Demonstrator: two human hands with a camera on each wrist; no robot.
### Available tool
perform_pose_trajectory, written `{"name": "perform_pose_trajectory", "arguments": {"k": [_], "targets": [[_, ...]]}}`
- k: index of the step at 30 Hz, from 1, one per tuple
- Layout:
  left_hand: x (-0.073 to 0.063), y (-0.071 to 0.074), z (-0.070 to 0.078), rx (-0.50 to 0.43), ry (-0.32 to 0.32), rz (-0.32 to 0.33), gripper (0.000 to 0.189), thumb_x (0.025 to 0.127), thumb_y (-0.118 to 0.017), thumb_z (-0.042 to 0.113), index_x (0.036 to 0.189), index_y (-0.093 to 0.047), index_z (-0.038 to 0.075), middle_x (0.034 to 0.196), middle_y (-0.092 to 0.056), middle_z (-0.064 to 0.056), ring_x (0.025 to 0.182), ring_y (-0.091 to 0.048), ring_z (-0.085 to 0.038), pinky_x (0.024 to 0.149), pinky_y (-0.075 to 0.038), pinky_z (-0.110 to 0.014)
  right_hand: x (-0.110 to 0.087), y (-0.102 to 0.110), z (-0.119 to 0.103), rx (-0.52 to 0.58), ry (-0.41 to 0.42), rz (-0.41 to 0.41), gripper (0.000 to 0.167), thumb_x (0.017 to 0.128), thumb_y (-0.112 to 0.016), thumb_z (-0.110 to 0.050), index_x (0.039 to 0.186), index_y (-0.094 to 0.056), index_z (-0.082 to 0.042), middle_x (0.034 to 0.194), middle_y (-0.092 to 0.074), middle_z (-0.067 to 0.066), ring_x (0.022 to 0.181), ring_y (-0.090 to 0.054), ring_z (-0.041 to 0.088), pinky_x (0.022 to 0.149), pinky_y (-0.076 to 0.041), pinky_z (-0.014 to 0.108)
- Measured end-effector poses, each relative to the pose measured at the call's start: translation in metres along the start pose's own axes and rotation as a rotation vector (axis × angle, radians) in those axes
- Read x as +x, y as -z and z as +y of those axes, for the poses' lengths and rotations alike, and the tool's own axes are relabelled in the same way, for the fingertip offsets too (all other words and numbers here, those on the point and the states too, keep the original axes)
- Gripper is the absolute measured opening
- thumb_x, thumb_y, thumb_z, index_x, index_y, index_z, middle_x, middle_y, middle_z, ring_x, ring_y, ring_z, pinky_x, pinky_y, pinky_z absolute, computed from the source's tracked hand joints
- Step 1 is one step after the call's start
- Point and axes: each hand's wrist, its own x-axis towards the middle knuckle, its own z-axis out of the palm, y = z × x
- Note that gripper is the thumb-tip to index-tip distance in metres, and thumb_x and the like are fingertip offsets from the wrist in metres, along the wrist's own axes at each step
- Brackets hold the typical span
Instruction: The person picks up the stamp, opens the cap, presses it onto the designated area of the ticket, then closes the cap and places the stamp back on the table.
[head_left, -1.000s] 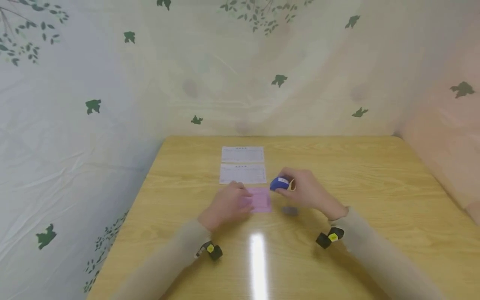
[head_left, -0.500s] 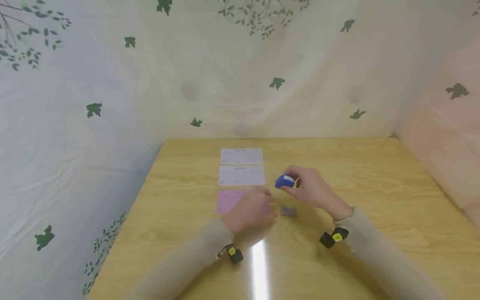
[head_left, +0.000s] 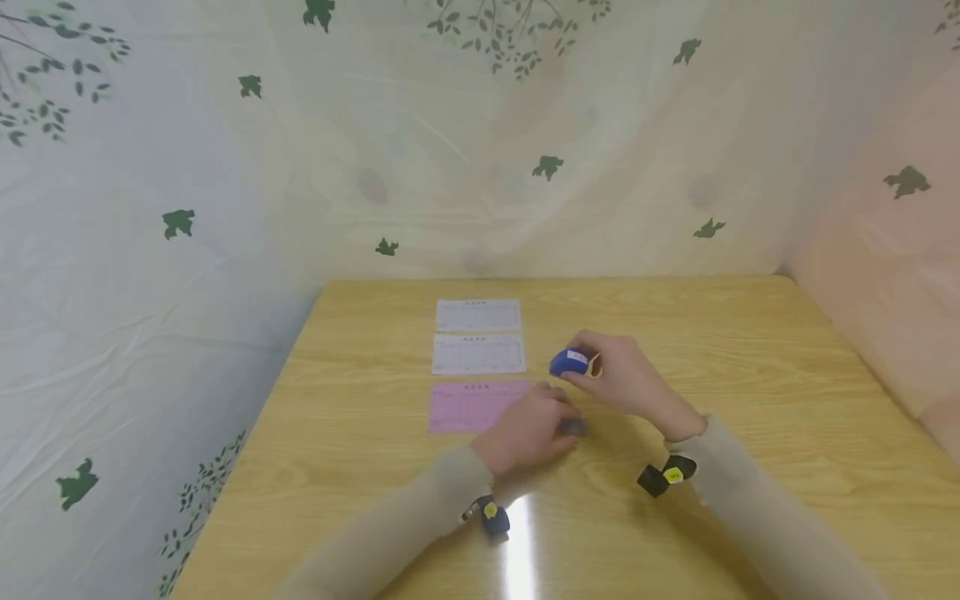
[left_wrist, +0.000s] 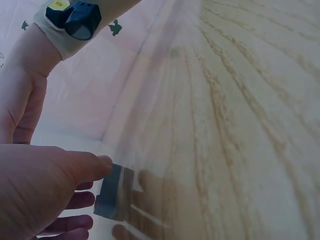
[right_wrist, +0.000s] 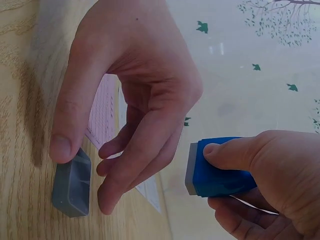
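My right hand holds a blue stamp with a grey end, gripped between thumb and fingers above the table. Below and left of it, a small grey cap, hollow like a shallow box, stands on the tabletop. My left hand is at this cap: in the right wrist view the thumb tip overlaps its upper end, while the fingers are spread apart on its other side. The left forearm side of a pink printed slip shows, its right corner covered by the left hand.
Two white printed slips lie in a column behind the pink one on the wooden table. A leaf-patterned cloth hangs around the table's back and sides. A bright light reflection crosses the front.
My left hand has moved right, off the pink slip and over to the grey cap. The right hand with the blue stamp shifted slightly right, then stayed.
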Motion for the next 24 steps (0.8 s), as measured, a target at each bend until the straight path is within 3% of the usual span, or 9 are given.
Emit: {"name": "perform_pose_trajectory", "arguments": {"k": [6, 14, 24], "targets": [[0.0045, -0.0031, 0.0017, 0.044, -0.018, -0.014, 0.022, 0.097, -0.076, 0.031, 0.114, -0.081, 0.018, 0.112, -0.078, 0.001, 0.103, -0.069, -0.014, 0.097, -0.057, -0.025, -0.0002, -0.0011, 0.0035, 0.003, 0.001, 0.005, 0.023, 0.089, -0.087, -0.017, 0.107, -0.073, -0.011, 0.094, -0.078, 0.004, 0.082, -0.069, 0.016, 0.071, -0.059, 0.028], [0.0059, -0.0061, 0.0018, 0.014, -0.008, -0.034, 0.020, 0.099, -0.074, 0.024, 0.116, -0.080, 0.017, 0.114, -0.080, 0.001, 0.103, -0.071, -0.013, 0.098, -0.057, -0.023, -0.0022, -0.0011, 0.0060, 0.010, -0.013, -0.004, 0.025, 0.089, -0.087, -0.016, 0.109, -0.073, -0.010, 0.096, -0.078, 0.004, 0.083, -0.069, 0.016, 0.071, -0.058, 0.026], [0.0008, 0.0004, -0.0041, -0.250, 0.070, 0.002, 0.018, 0.105, -0.067, 0.020, 0.117, -0.080, 0.015, 0.113, -0.081, 0.002, 0.106, -0.073, -0.011, 0.103, -0.058, -0.024, -0.0021, -0.0009, 0.0097, 0.015, -0.013, -0.001, 0.024, 0.090, -0.086, -0.017, 0.109, -0.073, -0.011, 0.096, -0.078, 0.004, 0.083, -0.068, 0.016, 0.071, -0.058, 0.026]]}}
